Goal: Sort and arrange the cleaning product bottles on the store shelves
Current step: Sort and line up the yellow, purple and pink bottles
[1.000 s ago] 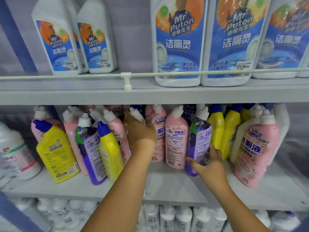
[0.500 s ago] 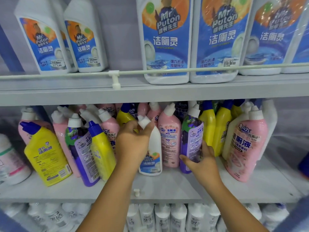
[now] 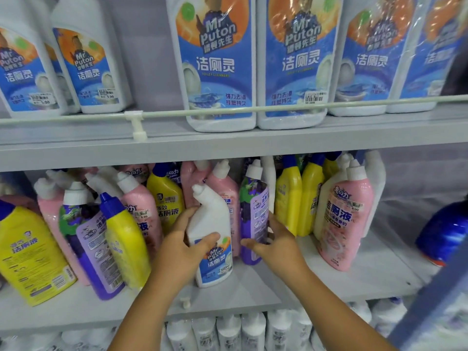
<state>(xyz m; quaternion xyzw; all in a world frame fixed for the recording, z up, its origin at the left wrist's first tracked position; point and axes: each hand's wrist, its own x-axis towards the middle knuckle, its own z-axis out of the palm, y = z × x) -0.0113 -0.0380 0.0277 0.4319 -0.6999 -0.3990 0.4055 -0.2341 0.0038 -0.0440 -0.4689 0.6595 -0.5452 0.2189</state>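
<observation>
One white bent-neck bottle with a blue label is gripped by the left hand; the purple bottle is clasped by the right hand.

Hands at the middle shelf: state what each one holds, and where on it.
Left hand grips the white bottle round its lower body, thumb across the label. Right hand holds the purple bottle at its lower body.
</observation>
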